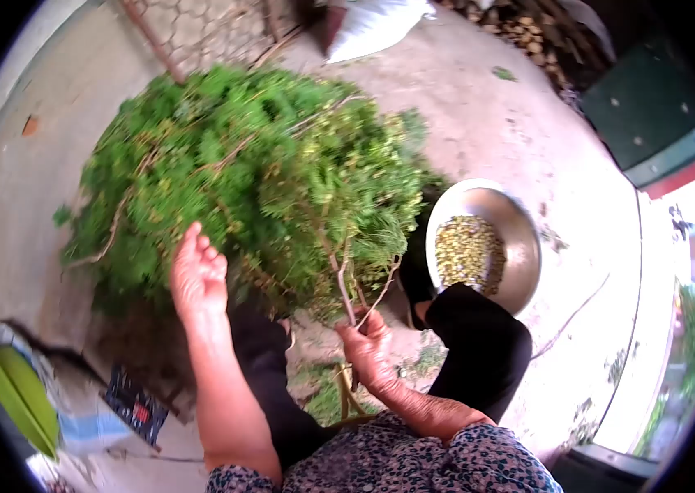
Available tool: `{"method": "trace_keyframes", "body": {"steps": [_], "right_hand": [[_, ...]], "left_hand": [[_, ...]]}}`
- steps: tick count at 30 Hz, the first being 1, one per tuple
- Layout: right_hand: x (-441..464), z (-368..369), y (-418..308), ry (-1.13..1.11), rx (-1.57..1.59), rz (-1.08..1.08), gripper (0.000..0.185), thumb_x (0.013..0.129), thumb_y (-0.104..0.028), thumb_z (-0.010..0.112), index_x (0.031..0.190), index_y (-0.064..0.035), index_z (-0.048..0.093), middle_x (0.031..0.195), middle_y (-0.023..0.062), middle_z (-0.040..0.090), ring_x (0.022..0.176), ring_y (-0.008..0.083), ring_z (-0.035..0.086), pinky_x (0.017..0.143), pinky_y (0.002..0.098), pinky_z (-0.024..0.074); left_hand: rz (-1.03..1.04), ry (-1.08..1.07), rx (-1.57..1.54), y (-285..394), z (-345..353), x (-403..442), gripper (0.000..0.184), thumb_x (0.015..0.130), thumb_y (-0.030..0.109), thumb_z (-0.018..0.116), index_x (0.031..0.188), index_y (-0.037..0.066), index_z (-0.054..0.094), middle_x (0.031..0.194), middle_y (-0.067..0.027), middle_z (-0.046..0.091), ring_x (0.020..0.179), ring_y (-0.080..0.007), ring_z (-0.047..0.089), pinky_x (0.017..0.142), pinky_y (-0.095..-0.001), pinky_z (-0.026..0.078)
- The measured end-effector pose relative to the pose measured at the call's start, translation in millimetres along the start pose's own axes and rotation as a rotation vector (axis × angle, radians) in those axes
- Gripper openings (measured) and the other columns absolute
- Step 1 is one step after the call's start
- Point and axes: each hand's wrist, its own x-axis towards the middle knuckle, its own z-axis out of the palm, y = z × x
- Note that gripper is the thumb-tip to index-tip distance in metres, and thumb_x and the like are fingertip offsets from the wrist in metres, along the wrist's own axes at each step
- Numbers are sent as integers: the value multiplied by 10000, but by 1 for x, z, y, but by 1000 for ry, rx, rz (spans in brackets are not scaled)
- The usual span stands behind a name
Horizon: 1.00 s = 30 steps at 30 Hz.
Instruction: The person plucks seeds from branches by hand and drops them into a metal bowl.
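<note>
A branch (342, 283) with a bare, forked stem and leafy green top is in my right hand (368, 345), whose fingers are wrapped round the stem's lower end. Small pale yellow-green bits show among its leaves. My left hand (201, 275) is raised at the near side of a big heap of feathery green branches (191, 148), its fingers loosely bent and apart with nothing visible in them. The held branch's leafy part overlaps the heap, so its edge is hard to make out.
A metal basin (520, 246) holding many small yellow-green pieces (469, 251) stands beside my right knee. A white sack (376, 29) lies at the back, with stacked firewood (528, 33) to its right. A green container (23, 403) is at the lower left.
</note>
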Motion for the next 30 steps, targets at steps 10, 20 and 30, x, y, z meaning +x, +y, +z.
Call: {"method": "trace_keyframes", "body": {"steps": [10,20,30], "right_hand": [[28,19,-89,24,-228,-568,275,725,-57,673,952,-40,518,643,-23,512,558,33,433,511,185,384],[143,29,-9,-181,-1192,-823,559,678,-70,623,1203,-174,461,934,114,467,805,293,539,634,384,469],[128,0,74,-158,-802,-585,383,717,-80,595,1090,-69,504,918,145,510,801,340,535,664,391,456]], "left_hand": [[-77,-342,633,-32,62,-51,165,844,168,563,938,38,602,802,-44,625,650,-83,573,570,-186,431],[-67,-201,523,-27,55,-43,184,846,179,556,960,39,592,805,-42,611,667,-105,551,596,-207,421],[-84,-163,433,-22,53,-38,179,834,159,568,943,21,602,793,-71,625,644,-125,569,588,-227,432]]}}
